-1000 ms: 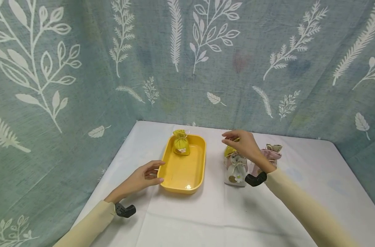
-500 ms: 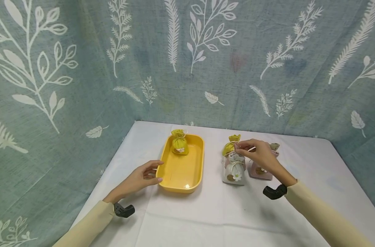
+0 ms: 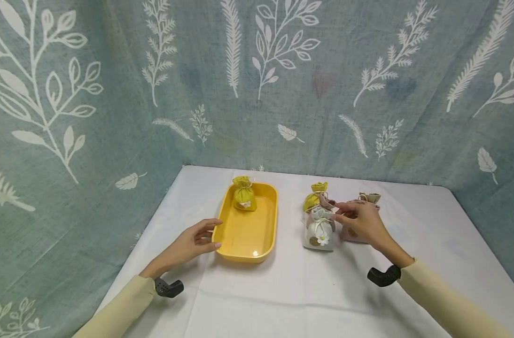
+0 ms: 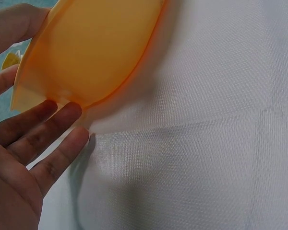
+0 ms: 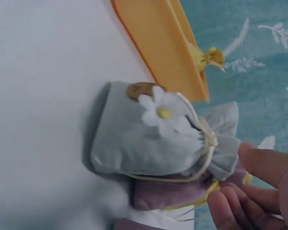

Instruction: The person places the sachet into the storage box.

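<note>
My left hand (image 3: 192,245) is at the near left of a yellow tray (image 3: 245,230), its fingertips touching the outer wall in the left wrist view. A small yellow drawstring pouch (image 3: 244,195) stands in the tray's far left part. My right hand (image 3: 364,223) is beside the top of a light grey drawstring pouch (image 3: 313,233) with a white flower. In the right wrist view the thumb tip meets the grey pouch's gathered top, with the other fingertips apart from the thumb near a mauve pouch (image 5: 156,194). A yellow pouch (image 3: 310,203) stands behind these.
A pink pouch (image 3: 354,234) stands right of the grey one, partly behind my right hand. An olive-brown pouch top (image 3: 371,197) shows behind it. A white cloth (image 3: 257,300) covers the table, and a patterned blue-green curtain (image 3: 257,117) hangs at its back and left.
My right hand has moved from above the rear yellow pouch, past the mauve pouch's top, to the right side of the grey pouch's top. The left hand stays at the tray.
</note>
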Demonstrator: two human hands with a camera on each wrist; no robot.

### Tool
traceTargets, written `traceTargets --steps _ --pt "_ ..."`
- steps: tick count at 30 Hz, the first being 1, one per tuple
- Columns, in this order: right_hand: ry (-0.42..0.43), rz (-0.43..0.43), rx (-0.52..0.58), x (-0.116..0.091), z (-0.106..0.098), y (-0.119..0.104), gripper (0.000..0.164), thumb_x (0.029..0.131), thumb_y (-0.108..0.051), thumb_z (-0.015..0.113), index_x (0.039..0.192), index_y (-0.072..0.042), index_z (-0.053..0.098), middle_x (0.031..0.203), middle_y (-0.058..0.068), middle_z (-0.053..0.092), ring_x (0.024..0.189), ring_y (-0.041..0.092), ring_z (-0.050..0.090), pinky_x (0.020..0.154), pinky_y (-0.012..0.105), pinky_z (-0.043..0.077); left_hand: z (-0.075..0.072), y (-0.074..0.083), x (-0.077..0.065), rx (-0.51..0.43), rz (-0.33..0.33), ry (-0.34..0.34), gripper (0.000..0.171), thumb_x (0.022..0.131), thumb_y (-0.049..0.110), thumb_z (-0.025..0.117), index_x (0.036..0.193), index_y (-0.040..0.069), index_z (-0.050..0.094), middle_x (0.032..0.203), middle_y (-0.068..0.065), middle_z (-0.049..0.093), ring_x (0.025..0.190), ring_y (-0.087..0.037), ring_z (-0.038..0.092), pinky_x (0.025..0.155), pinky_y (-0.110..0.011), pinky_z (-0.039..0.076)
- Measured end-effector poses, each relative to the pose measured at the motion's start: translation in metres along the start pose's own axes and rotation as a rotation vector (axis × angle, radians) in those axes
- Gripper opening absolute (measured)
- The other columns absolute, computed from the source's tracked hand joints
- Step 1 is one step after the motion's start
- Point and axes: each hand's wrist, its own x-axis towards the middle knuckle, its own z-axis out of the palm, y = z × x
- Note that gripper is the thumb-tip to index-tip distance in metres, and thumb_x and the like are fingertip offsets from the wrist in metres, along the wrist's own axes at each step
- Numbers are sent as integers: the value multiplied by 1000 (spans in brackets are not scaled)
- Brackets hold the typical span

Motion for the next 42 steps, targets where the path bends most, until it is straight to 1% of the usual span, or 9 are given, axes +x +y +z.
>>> traceTargets --steps 5,9,16,20,25,31,35,38,42 --pt "32 18 -25 -5 8 4 50 93 -24 80 133 3 66 99 6 76 84 19 70 66 29 55 1 0 1 4 -4 13 69 90 38 82 150 25 49 144 -10 56 122 -25 60 103 -41 52" --pt "17 49 20 -9 14 7 59 93 -31 79 138 3 62 101 6 77 87 21 72 69 30 56 1 0 2 1 0 15 69 91 34 82 150 23 49 144 -11 56 122 -26 61 103 -40 53" --pt "-56 95 170 -13 25 10 50 95 -39 76 128 -2 70 104 11 75 88 28 72 69 36 60 0 -2 2 2 4 14 68 91 32 81 151 22 49 144 -12 56 122 -27 60 103 -42 52" --pt "-82 101 173 -12 30 9 49 94 -42 76 125 -4 72 110 10 73 88 22 69 69 34 59 0 -1 1 -6 -5 13 67 91 32 81 150 25 49 144 -10 55 122 -26 60 103 -42 52" --pt "-93 114 176 -12 33 8 45 92 -41 78 118 -6 74 104 7 72 87 23 67 67 33 56 0 0 0 -16 -7 9 66 91 30 81 149 26 50 144 -8 56 122 -25 60 103 -39 52" --pt "-98 95 194 -14 36 9 30 87 -36 84 87 -9 72 83 3 61 76 20 56 60 28 48 -1 -1 0 -18 -8 5 68 91 34 81 150 25 49 144 -11 55 122 -26 60 104 -40 52" --pt "-76 86 183 -15 38 10 41 84 -34 87 67 -11 57 76 1 50 74 18 46 59 26 40 -1 -2 0 -19 4 0 69 92 34 81 151 22 48 145 -15 54 123 -28 60 105 -44 51" --pt "-56 59 173 -14 39 10 36 84 -31 87 67 -11 63 78 0 53 79 18 46 64 27 40 0 -1 0 -18 6 -4 69 92 35 80 151 22 48 146 -15 54 123 -29 59 105 -44 51" --pt "-45 31 161 -14 40 9 20 84 -30 87 80 -13 79 86 -1 62 87 18 50 70 27 44 0 0 0 -20 -13 -3 69 92 34 81 151 23 48 146 -13 54 123 -26 60 105 -41 51"
